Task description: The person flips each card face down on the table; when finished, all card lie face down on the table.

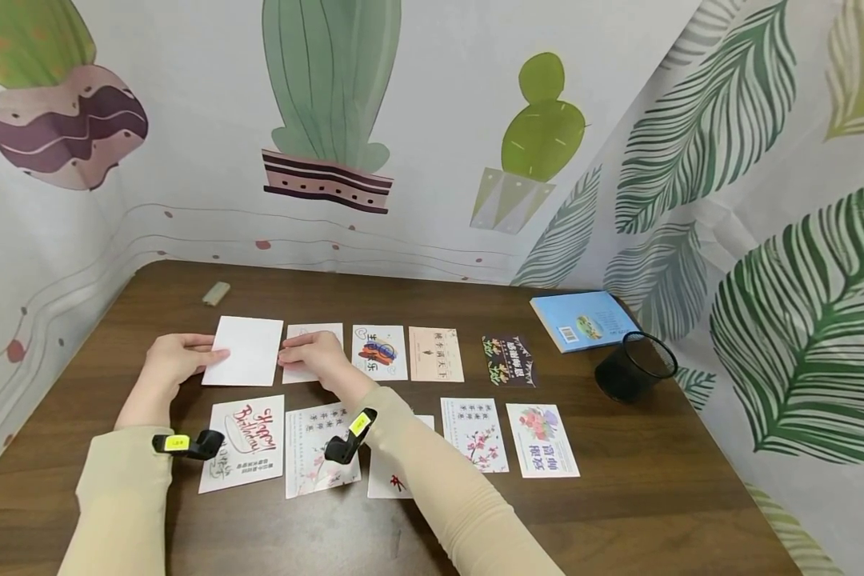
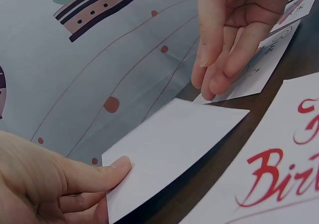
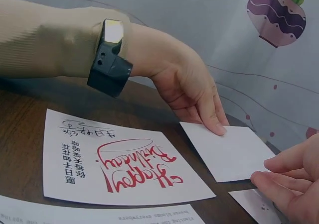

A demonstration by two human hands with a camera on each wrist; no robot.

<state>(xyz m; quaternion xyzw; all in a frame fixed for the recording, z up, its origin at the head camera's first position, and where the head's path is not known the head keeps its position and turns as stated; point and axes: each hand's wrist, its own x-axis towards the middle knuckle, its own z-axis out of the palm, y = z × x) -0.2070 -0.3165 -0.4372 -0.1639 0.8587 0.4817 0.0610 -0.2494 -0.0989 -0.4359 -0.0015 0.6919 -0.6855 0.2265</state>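
My left hand (image 1: 174,360) pinches the left edge of a blank white card (image 1: 246,350), thumb on top; in the left wrist view the card (image 2: 167,147) is tilted up off the table. Close to that card's right edge is my right hand (image 1: 322,357), its fingers loosely bent and holding nothing that I can see. Partly hidden under the right hand lies another pale card (image 1: 315,328). A "Happy Birthday" card (image 1: 248,448) lies nearer to me, below the white card, and is plain in the right wrist view (image 3: 119,159).
Along the back row lie a colourful card (image 1: 378,352), a peach card (image 1: 435,354) and a dark card (image 1: 510,361). Blossom cards (image 1: 475,436) and a bouquet card (image 1: 542,440) are in front. A blue book (image 1: 583,320), black mesh holder (image 1: 622,376) and small eraser-like block (image 1: 217,294) stand around.
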